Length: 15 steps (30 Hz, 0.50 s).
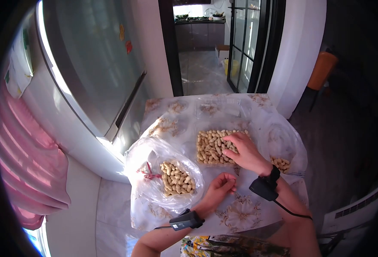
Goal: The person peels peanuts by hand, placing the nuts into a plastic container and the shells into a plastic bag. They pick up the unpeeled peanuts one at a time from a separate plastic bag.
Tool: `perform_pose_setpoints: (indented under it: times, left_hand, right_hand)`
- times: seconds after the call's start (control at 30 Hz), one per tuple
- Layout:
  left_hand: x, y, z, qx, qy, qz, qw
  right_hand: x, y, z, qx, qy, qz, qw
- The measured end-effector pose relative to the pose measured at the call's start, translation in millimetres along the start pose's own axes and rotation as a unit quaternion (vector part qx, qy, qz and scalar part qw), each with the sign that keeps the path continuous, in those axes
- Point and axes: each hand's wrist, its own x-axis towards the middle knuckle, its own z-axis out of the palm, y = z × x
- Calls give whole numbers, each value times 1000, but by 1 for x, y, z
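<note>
Reaching over the peanuts [212,147] in the clear box [214,165], near the middle of the frame, the right hand [245,152] has its thumb and forefinger parted; I can't tell whether the other fingers have hold of a nut. The left hand [220,188] rests just below the box, fingers curled in, and whether anything is tucked inside I can't make out. Nuts lie heaped near the box's brim, so a careless scoop could push some over the edge onto the flowered tablecloth [243,213]. The right wrist is close to the bag at right [299,150], and a sideways sweep might drag it. The crumpled bag at lower left [142,147] looks soft; a bump from the left forearm could spill its nuts.
</note>
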Motion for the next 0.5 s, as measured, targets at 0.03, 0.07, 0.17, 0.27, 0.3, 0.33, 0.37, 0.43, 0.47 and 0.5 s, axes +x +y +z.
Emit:
perform_pose_setpoints:
  times: [0.03,0.07,0.17,0.27,0.3,0.33,0.37,0.43,0.47,0.5]
  left_hand:
    - [0,-2,-1,-3,-2,1,1000]
    - [0,-3,-2,-7,-4,1,1000]
    - [-1,0,-1,-13,-2,-3,1000]
    - [2,-6,-6,-1,-7,-1,1000]
    - [2,-6,-6,0,-7,-2,1000]
    - [2,-6,-6,-2,-8,-2,1000]
    - [2,-6,-6,-5,-10,-1,1000]
    - [2,-6,-6,-4,-8,-5,1000]
    - [2,-6,-6,-3,-6,-9,1000]
    - [2,-5,-5,-3,-6,-9,1000]
  right_hand:
    - [3,3,5,0,2,0,1000]
    - [7,4,10,-28,-30,5,999]
    - [17,-9,18,-89,-88,33,992]
    - [28,-9,26,-126,-128,56,982]
    - [30,-8,29,-128,-144,57,980]
    - [31,-7,30,-127,-144,57,980]
    - [32,-7,30,-121,-147,42,981]
    - [32,-2,32,-115,-150,26,982]
    - [31,3,36,-108,-146,10,983]
    - [31,7,37,-100,-141,-5,985]
